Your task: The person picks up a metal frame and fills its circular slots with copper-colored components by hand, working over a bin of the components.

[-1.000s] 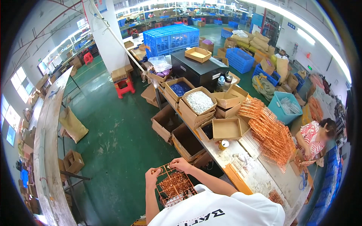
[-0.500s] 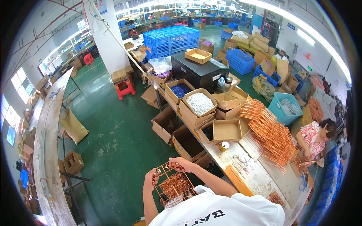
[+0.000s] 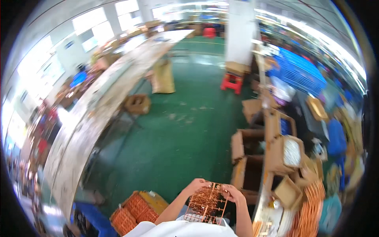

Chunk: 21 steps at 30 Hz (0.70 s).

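Low in front of my body, my left hand point(image 3: 198, 185) and my right hand point(image 3: 233, 193) grip a copper-coloured lattice frame point(image 3: 205, 209) by its far corners. Fingers of both hands are closed on its bars. A dense mass of small copper-coloured pieces point(image 3: 206, 197) shows across the frame's middle. Blur hides whether these pieces hang on the bars or lie beneath. My white shirt covers the area just under the frame's near edge.
A carton point(image 3: 158, 201) of stacked orange frames stands at lower left, beside a blue crate point(image 3: 89, 217). On the right, a workbench point(image 3: 262, 213) carries open boxes, white pieces point(image 3: 291, 152) and more copper frames point(image 3: 310, 209). A long table point(image 3: 89, 122) runs along the left.
My view has swung left, bringing the long table and the carton of orange frames in. The workbench has slid to the right edge. Both hands still hold the lattice frame.
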{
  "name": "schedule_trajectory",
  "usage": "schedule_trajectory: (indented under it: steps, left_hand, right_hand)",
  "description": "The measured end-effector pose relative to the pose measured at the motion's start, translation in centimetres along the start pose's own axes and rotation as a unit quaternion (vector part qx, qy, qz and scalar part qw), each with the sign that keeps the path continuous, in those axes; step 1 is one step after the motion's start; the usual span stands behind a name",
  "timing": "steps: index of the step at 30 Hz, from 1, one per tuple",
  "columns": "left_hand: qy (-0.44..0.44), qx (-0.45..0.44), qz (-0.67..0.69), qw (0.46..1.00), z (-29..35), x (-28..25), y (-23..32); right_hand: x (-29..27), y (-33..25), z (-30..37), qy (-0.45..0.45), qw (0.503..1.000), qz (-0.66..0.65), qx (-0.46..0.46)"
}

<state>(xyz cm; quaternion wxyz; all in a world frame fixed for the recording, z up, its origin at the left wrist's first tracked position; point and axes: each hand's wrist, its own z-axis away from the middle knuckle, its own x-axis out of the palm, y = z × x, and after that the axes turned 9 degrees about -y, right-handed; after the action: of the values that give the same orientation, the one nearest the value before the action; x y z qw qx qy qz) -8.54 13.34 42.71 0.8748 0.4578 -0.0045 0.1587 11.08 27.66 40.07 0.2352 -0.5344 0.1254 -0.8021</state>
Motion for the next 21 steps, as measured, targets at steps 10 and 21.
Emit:
schedule_trajectory:
  steps: [10, 21]
  left_hand:
    - [0.034, 0.018, 0.189, 0.981, 5.2, -7.0, -6.3]
    - [0.117, 0.032, 0.075, 0.990, 2.9, -6.5, -8.1]
  right_hand:
    - [7.7, 1.5, -8.3, 0.067, 0.988, 0.076, 0.114]
    - [8.3, 0.3, -9.2, 0.100, 0.966, 0.198, 0.131]
